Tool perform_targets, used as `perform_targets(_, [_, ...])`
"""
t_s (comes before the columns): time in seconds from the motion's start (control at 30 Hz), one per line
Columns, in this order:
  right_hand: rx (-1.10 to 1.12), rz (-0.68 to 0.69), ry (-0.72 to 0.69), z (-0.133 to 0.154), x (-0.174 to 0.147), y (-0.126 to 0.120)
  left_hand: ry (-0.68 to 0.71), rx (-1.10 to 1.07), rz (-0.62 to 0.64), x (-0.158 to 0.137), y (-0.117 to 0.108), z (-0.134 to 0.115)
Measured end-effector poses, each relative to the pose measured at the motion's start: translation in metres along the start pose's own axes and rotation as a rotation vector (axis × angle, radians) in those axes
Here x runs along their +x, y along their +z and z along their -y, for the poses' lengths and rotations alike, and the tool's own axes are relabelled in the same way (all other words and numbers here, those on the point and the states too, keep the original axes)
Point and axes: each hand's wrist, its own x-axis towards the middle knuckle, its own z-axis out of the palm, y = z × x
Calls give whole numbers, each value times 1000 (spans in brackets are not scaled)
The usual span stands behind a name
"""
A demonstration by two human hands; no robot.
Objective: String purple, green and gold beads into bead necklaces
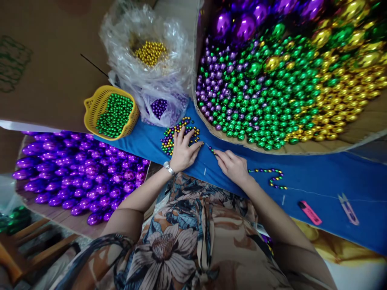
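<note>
Some way along, with a strand (275, 178) strung at frame right but mid-frame beads (167, 141) loose, gripped beaded needle (211, 149) in right hand (234, 165), couldn't tell grip of left hand (184, 154).

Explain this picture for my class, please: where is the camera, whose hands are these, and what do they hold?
No machine here, only a person at work, bare-handed. The single picture comes from a camera on that person's head, looking forward and down. On the blue cloth lie loose beads, a strung strand, a pink object and snips. The left hand spreads over the loose beads; whether it pinches one is unclear. The right hand holds what looks like a beaded needle. Nearby are a yellow basket with green beads and a large box of purple, green and gold beads.
</note>
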Motion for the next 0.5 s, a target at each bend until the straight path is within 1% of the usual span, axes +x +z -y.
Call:
perform_targets(0.2, [-5, 20, -12, 0, 3, 0, 10, -21, 9, -2, 0, 1])
perform_targets(0.33, [-1, 33, -48, -2, 3, -1, 20, -17, 8, -1, -1, 2])
perform_targets(0.5, [-17, 83, -77, 3, 10, -1, 17, -47, 48, -1, -1, -2])
